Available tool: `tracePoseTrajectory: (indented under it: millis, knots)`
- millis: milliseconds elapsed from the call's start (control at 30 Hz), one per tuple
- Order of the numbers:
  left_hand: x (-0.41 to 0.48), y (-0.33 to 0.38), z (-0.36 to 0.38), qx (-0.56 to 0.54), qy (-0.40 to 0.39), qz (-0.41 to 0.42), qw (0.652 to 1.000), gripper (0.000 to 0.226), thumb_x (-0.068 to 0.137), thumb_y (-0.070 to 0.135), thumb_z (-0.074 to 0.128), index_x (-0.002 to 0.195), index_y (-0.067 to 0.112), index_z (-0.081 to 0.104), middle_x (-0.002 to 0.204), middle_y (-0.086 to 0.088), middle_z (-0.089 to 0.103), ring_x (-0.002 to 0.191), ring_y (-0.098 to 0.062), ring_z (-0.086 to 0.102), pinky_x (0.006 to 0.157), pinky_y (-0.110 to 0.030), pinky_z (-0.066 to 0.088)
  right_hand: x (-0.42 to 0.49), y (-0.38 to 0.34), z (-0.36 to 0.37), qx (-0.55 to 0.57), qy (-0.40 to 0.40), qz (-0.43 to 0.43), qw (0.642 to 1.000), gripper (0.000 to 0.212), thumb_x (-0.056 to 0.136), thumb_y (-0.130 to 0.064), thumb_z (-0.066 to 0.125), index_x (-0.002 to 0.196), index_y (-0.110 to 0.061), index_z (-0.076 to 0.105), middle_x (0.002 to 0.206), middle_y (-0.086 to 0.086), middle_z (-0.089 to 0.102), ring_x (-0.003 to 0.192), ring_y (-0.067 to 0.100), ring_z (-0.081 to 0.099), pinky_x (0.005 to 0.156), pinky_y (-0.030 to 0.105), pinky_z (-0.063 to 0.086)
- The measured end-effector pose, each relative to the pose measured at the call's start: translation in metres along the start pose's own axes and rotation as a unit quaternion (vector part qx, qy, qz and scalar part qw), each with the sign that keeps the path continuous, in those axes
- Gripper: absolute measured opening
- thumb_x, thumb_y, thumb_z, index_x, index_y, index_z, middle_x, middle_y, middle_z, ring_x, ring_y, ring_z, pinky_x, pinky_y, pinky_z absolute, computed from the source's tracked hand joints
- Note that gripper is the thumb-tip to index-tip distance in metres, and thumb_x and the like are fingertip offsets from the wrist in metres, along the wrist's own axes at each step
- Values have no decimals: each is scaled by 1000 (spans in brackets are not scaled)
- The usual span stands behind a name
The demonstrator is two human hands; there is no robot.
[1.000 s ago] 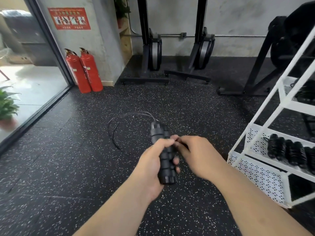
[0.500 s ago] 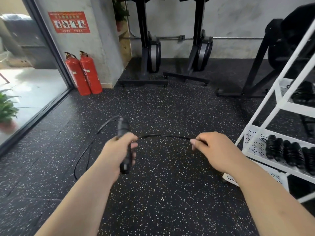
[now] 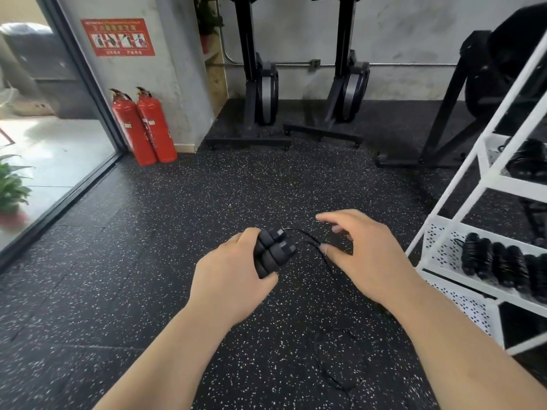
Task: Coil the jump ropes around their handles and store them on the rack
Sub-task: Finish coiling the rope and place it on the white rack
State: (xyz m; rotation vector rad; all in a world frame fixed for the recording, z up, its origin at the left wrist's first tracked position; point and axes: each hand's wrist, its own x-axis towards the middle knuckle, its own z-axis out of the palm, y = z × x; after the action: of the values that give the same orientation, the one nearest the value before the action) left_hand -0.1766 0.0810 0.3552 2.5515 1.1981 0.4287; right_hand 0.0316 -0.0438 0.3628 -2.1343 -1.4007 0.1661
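Observation:
My left hand grips the two black jump rope handles side by side, their caps pointing right. A thin black rope leaves the caps, runs under my right hand and hangs to a loose loop on the floor. My right hand hovers just right of the handles, thumb tip touching the rope and fingers spread, slightly blurred. The white rack stands to the right, with several coiled black jump ropes on a lower shelf.
Two red fire extinguishers stand by the grey pillar at the left. Black upright machines line the back wall. A glass door edge and a potted plant are at far left. Speckled black rubber floor lies all around.
My hands were spread apart with the rope stretched between them; now they are close together at centre. The handles have swung to point right, and the slack rope now lies below on the floor.

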Motion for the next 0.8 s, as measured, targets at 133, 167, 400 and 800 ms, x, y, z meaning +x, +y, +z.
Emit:
tracePoseTrajectory:
  millis: [133,167,400,800]
  knots:
    - [-4,5,2,-40,1,23,999,48,82,48,69,125,48,46,102,22,59,89,-12,59,75,-33,48,-1,-8,1,47,-52,-20,997,55,106,-22,60,153,-48,47,150,-33,48,137,-7,45,115,24,36]
    - [-4,6,2,-55,5,23,998,47,82,48,69,122,48,46,100,23,60,87,-11,59,75,-33,49,-1,-8,1,68,-69,-11,995,49,109,-25,55,151,-48,49,147,-32,53,134,-4,50,114,26,40]
    - [3,6,7,-374,-48,-61,924,20,88,28,81,99,30,65,68,16,63,55,-3,52,56,-20,44,1,-14,5,141,-84,0,986,32,114,-43,38,102,-33,66,75,-13,65,69,8,61,73,41,53]
    - [9,18,15,-829,-63,-302,467,42,81,46,87,105,19,65,78,2,60,60,-13,52,65,-29,51,-8,-66,35,71,-73,18,995,29,113,-43,42,94,-32,61,66,-16,58,57,-2,54,55,19,40]
